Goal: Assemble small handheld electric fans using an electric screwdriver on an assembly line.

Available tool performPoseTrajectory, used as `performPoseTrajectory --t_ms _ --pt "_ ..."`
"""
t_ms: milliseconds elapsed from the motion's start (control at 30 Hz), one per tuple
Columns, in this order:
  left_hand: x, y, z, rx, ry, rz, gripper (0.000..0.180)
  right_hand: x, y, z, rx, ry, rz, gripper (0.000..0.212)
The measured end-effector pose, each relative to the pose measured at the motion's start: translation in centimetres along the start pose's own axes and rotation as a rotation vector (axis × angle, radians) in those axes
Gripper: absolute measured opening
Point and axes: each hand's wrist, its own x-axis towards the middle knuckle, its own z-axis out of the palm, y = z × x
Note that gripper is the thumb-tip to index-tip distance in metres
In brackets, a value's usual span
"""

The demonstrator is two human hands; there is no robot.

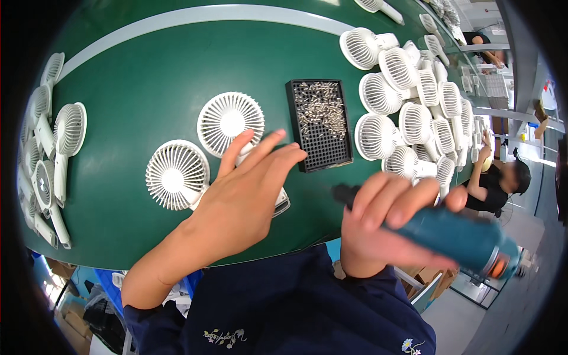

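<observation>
My right hand is wrapped round a teal electric screwdriver, held tilted above the table's near right part. Its dark end points left and is slightly blurred. My left hand reaches over two white handheld fans with its fingers stretched out and apart. One fan lies to the left of the fingers, the other fan just beyond them. The hand covers most of both handles; whether it presses on them I cannot tell. Close to the fingertips lies a black perforated tray with many small metal screws.
A heap of white handheld fans covers the right side of the green table. More fans are piled along the left edge. A pale strip curves across the far side. At the far right a person in black sits.
</observation>
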Motion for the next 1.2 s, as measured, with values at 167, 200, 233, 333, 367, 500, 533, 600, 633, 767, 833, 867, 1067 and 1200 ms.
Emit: performPoseTrajectory --t_ms 167,200,233,333,367,500,533,600,633,767,833,867,1067,1200 --pt "0.4 0.2 0.7 0.086 0.052 -0.070 0.067 3.5 4.1 -2.8 -0.048 0.078 -0.040 0.087" --pt "0.5 0.3 0.8 0.085 0.051 -0.072 0.067 3.4 4.5 -2.9 -0.023 0.092 -0.034 0.087" --pt "0.6 0.4 0.8 0.125 0.079 -0.077 0.065 3.4 4.8 -3.0 -0.007 0.089 -0.027 0.089" --pt "0.7 0.2 1.1 0.191 0.141 -0.099 0.063 3.0 5.5 -2.8 -0.020 0.083 0.037 0.090" --pt "0.8 0.1 1.1 0.220 0.181 -0.113 0.062 2.8 5.8 -2.9 0.005 0.080 0.063 0.089" --pt "0.8 -0.3 1.3 0.152 0.297 -0.134 0.044 2.7 6.1 -3.1 -0.052 0.083 0.041 0.088" --pt "0.7 -0.3 1.2 0.154 0.297 -0.137 0.044 2.8 5.7 -2.8 -0.009 0.078 0.026 0.087" --pt "0.6 -0.1 0.9 0.109 0.289 -0.135 0.036 3.1 4.3 -2.2 0.056 0.048 0.018 0.082" --pt "0.6 -0.1 0.8 0.113 0.288 -0.138 0.036 3.1 3.5 -1.8 0.122 0.071 0.044 0.086" --pt "0.4 -0.2 0.9 0.047 0.285 -0.095 0.035 2.9 2.0 -0.5 0.188 0.040 0.118 0.083" --pt "0.4 -0.4 1.0 0.019 0.316 -0.031 0.027 2.7 2.0 0.0 0.140 0.000 0.142 0.075" --pt "0.3 -0.3 1.0 0.009 0.311 -0.031 0.018 2.4 2.1 0.1 0.144 0.001 0.141 0.075" --pt "0.2 -0.6 0.8 -0.027 0.311 -0.008 0.012 2.0 1.8 0.5 0.173 0.051 0.151 0.074" --pt "0.1 -0.5 0.8 -0.032 0.335 -0.010 0.009 1.4 1.7 -0.1 0.269 0.083 0.239 0.089"
